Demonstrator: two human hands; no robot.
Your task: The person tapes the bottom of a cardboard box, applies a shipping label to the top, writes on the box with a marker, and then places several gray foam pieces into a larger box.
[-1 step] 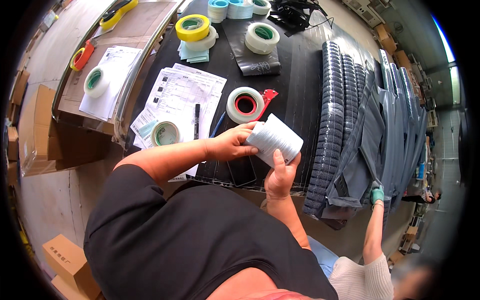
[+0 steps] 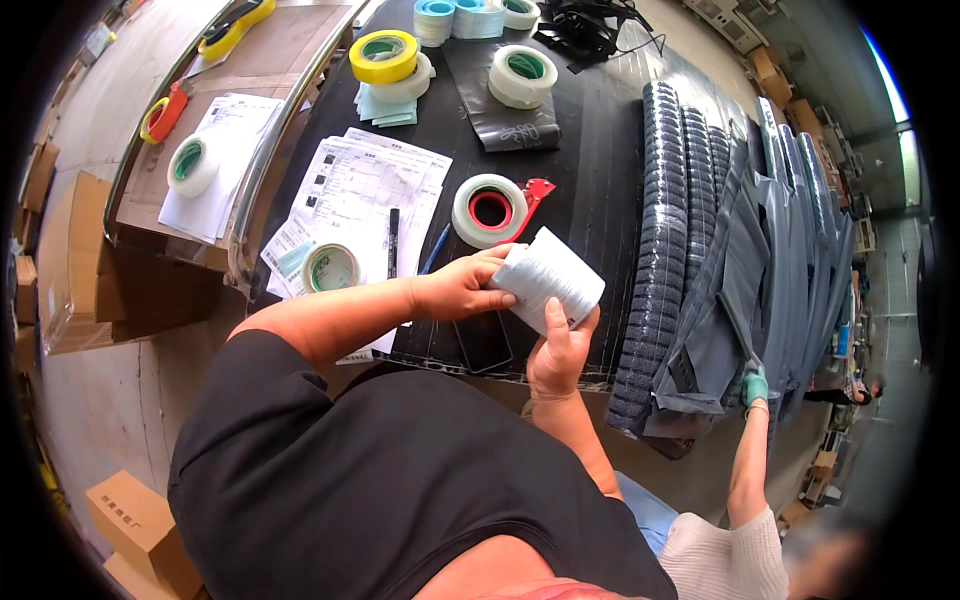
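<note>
In both hands I hold a thick, pale blue-white label roll [image 2: 552, 280] above the near edge of the black table. My left hand [image 2: 463, 287] grips its left end, thumb on the near side. From the lower right, my right hand [image 2: 563, 350] supports it, with the thumb laid along its surface. Just beyond the roll lies a clear tape roll on a red dispenser [image 2: 490, 210]. A dark phone [image 2: 484, 342] rests below my left hand, partly covered. Left of the hands are printed sheets [image 2: 365, 200], a black marker [image 2: 393, 243], a blue pen [image 2: 436, 248] and another tape roll [image 2: 330, 268].
Yellow tape [image 2: 384, 57], clear tape [image 2: 523, 76] and light blue label rolls [image 2: 434, 22] stand toward the back. Plastic-wrapped dark rolls [image 2: 660, 240] and grey bags [image 2: 740, 290] crowd the right side, where a co-worker's gloved hand [image 2: 755, 387] grips a bag. Cardboard boxes [image 2: 135, 520] sit lower left.
</note>
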